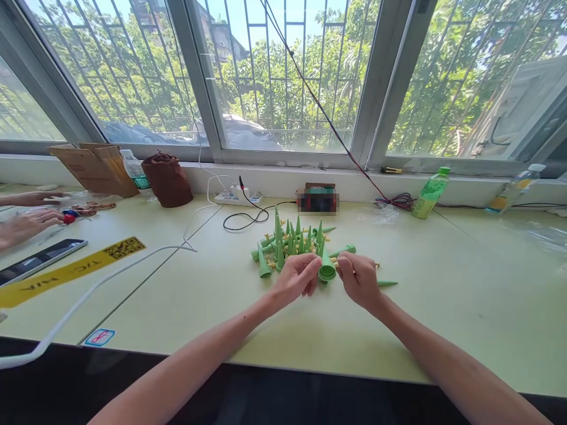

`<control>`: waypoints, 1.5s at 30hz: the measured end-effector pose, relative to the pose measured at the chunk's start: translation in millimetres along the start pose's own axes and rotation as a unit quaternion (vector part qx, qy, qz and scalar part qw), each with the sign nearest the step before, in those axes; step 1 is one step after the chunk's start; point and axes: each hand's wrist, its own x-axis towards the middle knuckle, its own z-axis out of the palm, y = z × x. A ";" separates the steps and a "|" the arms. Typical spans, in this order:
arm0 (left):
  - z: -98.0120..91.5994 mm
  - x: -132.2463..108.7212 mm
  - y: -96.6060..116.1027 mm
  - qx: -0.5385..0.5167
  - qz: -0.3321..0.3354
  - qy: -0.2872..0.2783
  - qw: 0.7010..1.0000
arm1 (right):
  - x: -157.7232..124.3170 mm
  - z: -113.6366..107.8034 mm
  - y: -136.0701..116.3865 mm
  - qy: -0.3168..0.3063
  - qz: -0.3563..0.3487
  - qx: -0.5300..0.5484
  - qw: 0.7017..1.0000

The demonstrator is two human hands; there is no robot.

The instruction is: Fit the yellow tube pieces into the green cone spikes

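Observation:
Ahead of me on the table, a cluster of green pointed cones stands and lies together, with small yellowish pieces among them. One green cone is between my two hands, its hollow round end facing me. My left hand is closed at the cone's left side, thumb and fingers pinching its edge. On the other side, my right hand is closed with its fingertips around a small yellowish piece at the cone's side. Whether that piece is joined to the cone is hidden by the fingers.
Another person's hands work at the far left, near a phone. A white cable crosses the left side. Along the window stand a brown bag, a power strip, a pixelated device and a green bottle.

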 end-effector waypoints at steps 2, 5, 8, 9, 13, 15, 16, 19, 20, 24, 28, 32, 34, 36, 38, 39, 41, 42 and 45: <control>-0.5 -0.5 2.3 0.005 0.001 -0.010 1.000 | 0.4 0.0 -0.2 0.004 0.003 0.006 1.000; -0.3 -1.5 5.4 0.004 0.013 -0.016 1.000 | 1.6 -0.1 -1.2 0.014 0.009 0.010 1.000; 0.1 -1.9 3.5 0.019 0.042 -0.013 0.999 | 3.3 -0.1 -2.1 0.022 0.020 0.015 0.999; 0.2 -1.7 1.6 0.033 0.058 -0.010 0.998 | 3.9 -0.1 -2.3 0.026 0.024 0.017 0.999; 0.0 0.2 -7.3 0.117 0.165 0.021 0.979 | 5.9 0.1 -2.5 0.035 0.037 0.020 0.998; -0.8 0.9 -9.7 0.173 0.205 0.038 0.963 | 6.2 0.5 -2.3 0.033 0.041 0.018 0.998; -1.3 1.0 -10.2 0.204 0.217 0.046 0.954 | 6.2 0.8 -2.1 0.032 0.042 0.015 0.998; -2.1 0.5 -10.8 0.276 0.237 0.072 0.929 | 5.2 2.0 -0.7 0.037 0.045 0.003 0.998; -1.7 0.3 -11.3 0.289 0.239 0.078 0.924 | 4.8 2.4 -0.2 0.038 0.046 -0.001 0.998; 3.7 -0.5 -13.9 0.273 0.221 0.102 0.931 | 3.5 2.9 0.7 0.055 0.058 -0.012 0.997; 9.0 -0.6 -11.7 0.238 0.165 0.134 0.948 | 3.3 1.5 -0.1 0.074 0.083 0.005 0.994; 8.3 0.0 -5.6 0.227 0.143 0.101 0.958 | 2.6 0.8 1.0 0.046 0.065 0.020 0.997; 7.2 0.2 -3.4 0.193 0.114 0.084 0.971 | 2.4 0.9 1.7 0.012 0.045 0.029 0.998; 6.1 0.2 -1.8 0.173 0.083 0.074 0.979 | 2.9 1.0 1.9 -0.018 0.030 0.040 0.999; 5.1 -0.1 -0.5 0.162 0.060 0.069 0.983 | 3.7 1.0 1.7 -0.034 0.025 0.052 0.998; 4.6 -0.3 0.1 0.155 0.054 0.067 0.984 | 4.0 1.1 1.7 -0.040 0.027 0.057 0.997; 3.8 -0.9 1.5 0.136 0.044 0.065 0.988 | 4.2 1.4 2.1 -0.047 0.036 0.066 0.996; 3.6 -1.1 2.2 0.128 0.040 0.066 0.989 | 4.0 1.7 2.6 -0.049 0.044 0.069 0.995; 4.1 -1.5 4.4 0.132 0.042 0.065 0.988 | 2.9 2.7 4.3 -0.050 0.068 0.078 0.993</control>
